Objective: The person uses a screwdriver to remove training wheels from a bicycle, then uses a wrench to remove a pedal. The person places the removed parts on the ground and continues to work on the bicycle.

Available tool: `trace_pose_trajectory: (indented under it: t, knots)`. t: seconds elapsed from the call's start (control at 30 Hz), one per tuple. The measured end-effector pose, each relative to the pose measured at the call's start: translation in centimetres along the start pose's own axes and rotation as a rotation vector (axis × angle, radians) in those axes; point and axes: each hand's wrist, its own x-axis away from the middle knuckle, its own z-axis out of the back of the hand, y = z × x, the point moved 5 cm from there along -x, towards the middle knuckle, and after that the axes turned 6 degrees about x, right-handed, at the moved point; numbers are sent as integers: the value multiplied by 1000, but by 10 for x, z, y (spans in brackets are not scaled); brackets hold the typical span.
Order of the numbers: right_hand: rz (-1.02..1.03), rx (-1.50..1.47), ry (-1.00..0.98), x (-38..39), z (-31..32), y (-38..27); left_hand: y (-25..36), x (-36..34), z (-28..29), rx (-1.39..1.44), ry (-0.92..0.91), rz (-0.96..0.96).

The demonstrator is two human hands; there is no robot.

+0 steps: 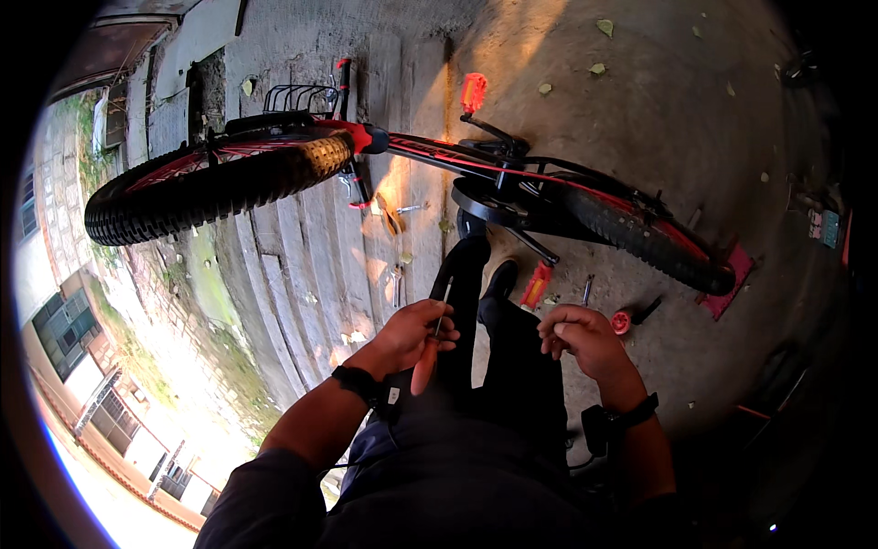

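Dark sleeves [271,494] lead to hands, left [401,337] gripping a slim orange-handled screwdriver [423,368], right [586,339] curled, contents unclear.

One view: head-worn fisheye, facing steeply downward. Left hand [409,335] and right hand [585,340] lie near; the bicycle [441,154] is farther, crossing the right edge of the planks [395,96]. Coverage extends leftward to distant buildings [66,333].

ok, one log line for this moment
left hand: holds orange-handled screwdriver | right hand: curled, contents unclear | bicycle: ahead of both hands | orange tool: on wooden planks
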Motion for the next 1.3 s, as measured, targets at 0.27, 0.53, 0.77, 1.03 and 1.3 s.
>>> trace_pose_trajectory:
  t: [0.27,0.53,0.77,1.03,1.3]
  knots:
    - [80,130,-5,-15,-20,71,-57,7,-61,-203,-323,-87]
    - [78,13,43,-7,-32,96,-103,11,-59,-311,-301,-125]
    - [22,-143,179,-40,-22,147,-127,-7,47,-92,-175,-177]
    - [164,-207,256,-125,-37,166,-68,-102,104,338,-190,-486]
    - [469,-239,293,-228,-6,149,-1,-244,98,655,-334,-619]
